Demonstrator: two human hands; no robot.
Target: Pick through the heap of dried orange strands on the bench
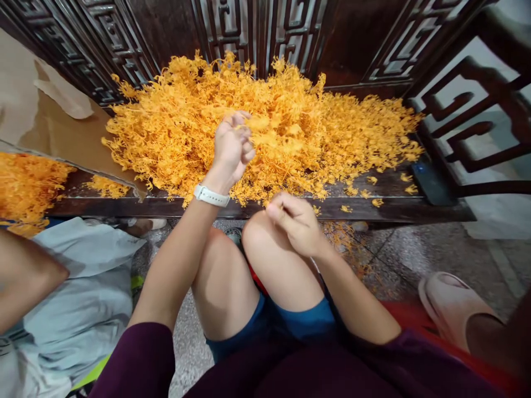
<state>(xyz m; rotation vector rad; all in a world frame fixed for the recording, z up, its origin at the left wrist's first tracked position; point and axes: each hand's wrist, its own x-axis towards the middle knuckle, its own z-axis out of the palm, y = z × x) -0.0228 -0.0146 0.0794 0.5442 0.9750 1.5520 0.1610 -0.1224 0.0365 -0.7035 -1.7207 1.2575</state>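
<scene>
A large heap of spidery orange plastic pieces (178, 127) covers the wooden bench. My left hand (233, 146), with a pale watch band (211, 195) at the wrist, is over the front of the heap. Its fingers are curled in, and a blurred orange piece shows at the fingertips. Closer to me, my right hand (297, 222) is just above my knee at the bench's front edge. Thumb and fingers are pinched together there; whatever is between them is too small or hidden to name.
A cardboard sheet (78, 132) stands at left, dividing off another orange pile (29, 185). Another person's arm (29, 276) is beside me. A dark phone-like object (433, 182) lies at the bench's right end. Carved wooden panels (228, 27) rise behind. Scraps (344, 237) litter the floor.
</scene>
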